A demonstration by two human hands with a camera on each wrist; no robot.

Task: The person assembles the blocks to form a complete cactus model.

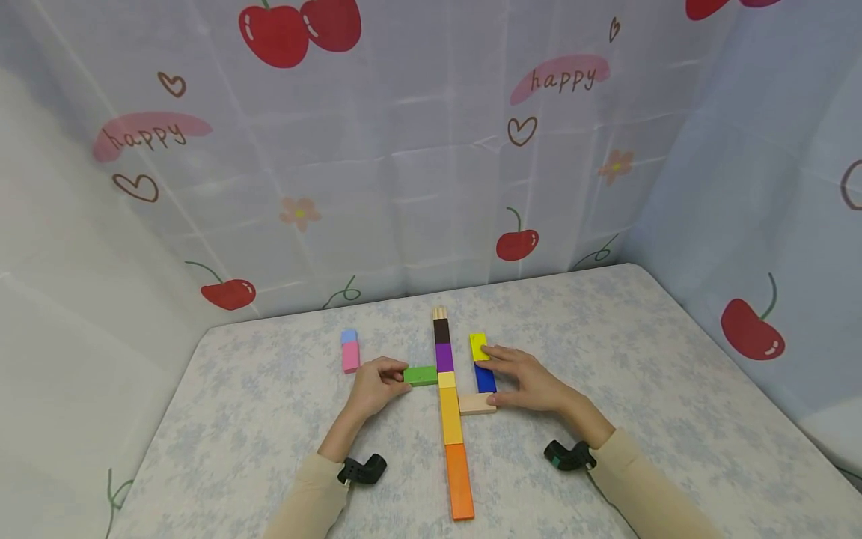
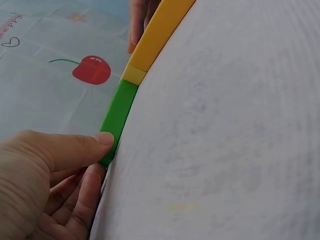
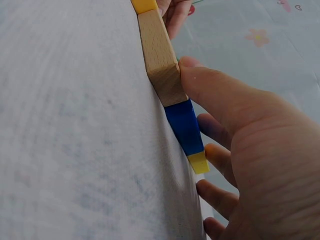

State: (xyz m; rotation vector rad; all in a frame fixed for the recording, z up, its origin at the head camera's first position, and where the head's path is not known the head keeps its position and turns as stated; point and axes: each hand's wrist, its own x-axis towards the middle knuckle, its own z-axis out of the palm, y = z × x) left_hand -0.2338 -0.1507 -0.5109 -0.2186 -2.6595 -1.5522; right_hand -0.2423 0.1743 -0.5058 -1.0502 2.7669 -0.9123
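My left hand (image 1: pixel 374 387) pinches the outer end of a green block (image 1: pixel 420 376), thumb on one side and fingers on the other. The block's other end meets a long column at a light-yellow block (image 1: pixel 447 380). My right hand (image 1: pixel 532 380) is spread over the other side. Its thumb touches the outer end of a plain wooden block (image 1: pixel 477 404), while its fingertips lie against a blue block (image 1: pixel 485 378) and a yellow block (image 1: pixel 478 346). In the right wrist view, the blue block (image 3: pixel 184 126) runs on from the wooden block (image 3: pixel 161 55).
The column also has an orange block (image 1: pixel 460 483), an amber block (image 1: pixel 451 417), a purple block (image 1: pixel 444 358), a black block (image 1: pixel 441 331) and pale wooden pieces (image 1: pixel 440 312) at its far end. Pink (image 1: pixel 351 357) and light-blue blocks (image 1: pixel 349 336) lie left. A printed curtain (image 1: pixel 431 187) hangs behind.
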